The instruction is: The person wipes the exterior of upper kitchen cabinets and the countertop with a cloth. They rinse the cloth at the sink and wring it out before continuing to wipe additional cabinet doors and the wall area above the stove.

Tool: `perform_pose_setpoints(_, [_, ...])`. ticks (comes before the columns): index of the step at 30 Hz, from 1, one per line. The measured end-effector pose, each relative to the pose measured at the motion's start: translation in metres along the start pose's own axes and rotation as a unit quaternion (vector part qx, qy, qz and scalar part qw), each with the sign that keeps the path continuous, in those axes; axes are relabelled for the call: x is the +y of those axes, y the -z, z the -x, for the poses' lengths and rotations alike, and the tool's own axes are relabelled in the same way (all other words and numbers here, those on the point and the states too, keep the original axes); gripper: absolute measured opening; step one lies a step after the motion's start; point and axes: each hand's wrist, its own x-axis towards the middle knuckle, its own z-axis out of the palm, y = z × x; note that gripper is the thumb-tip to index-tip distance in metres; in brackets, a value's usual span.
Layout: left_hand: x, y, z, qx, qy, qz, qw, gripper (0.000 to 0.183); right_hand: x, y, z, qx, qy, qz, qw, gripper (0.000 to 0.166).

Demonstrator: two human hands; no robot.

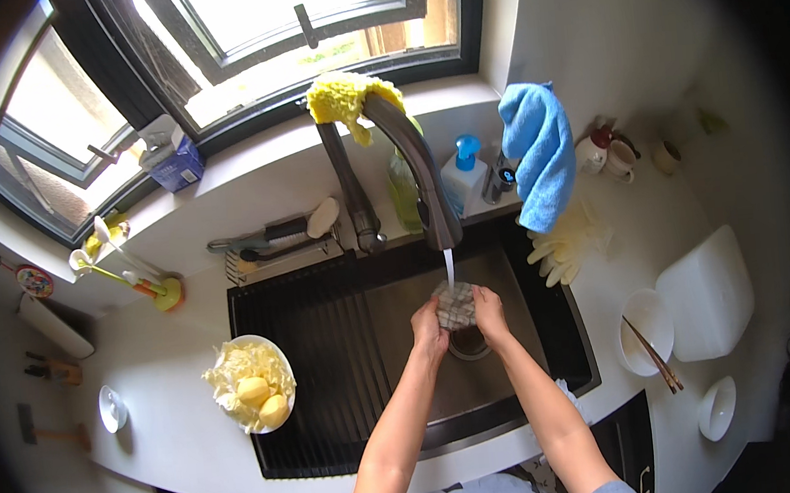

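Note:
A checked cloth (456,309) is stretched between my two hands, right under the running stream (449,268) of the dark kitchen faucet (432,187). My left hand (427,326) grips its left edge, and my right hand (488,309) grips the right edge. Both hands are over the basin of the black sink (443,390). Below the cloth, partly hidden by it and my hands, the round sink drain (470,345) shows.
Left of the basin, a white bowl (288,358) of shredded cabbage and peeled potatoes overlaps the ribbed drainboard (316,394). A blue cloth (539,156) hangs beyond the sink's right corner, near rubber gloves (562,260). Farther right, chopsticks (651,351) rest across a white bowl (634,324).

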Motion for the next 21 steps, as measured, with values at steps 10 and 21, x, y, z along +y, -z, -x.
perform_pose_setpoints(10, [-0.002,-0.004,-0.024,0.036,0.023,0.019,0.999,0.014,-0.053,-0.004,0.004,-0.078,0.091,-0.038,0.992,0.035])
perform_pose_setpoints(21, [0.012,0.000,-0.025,-0.082,0.127,0.024,0.988,0.034,-0.072,-0.003,0.014,-0.136,-0.034,-0.190,0.972,0.024])
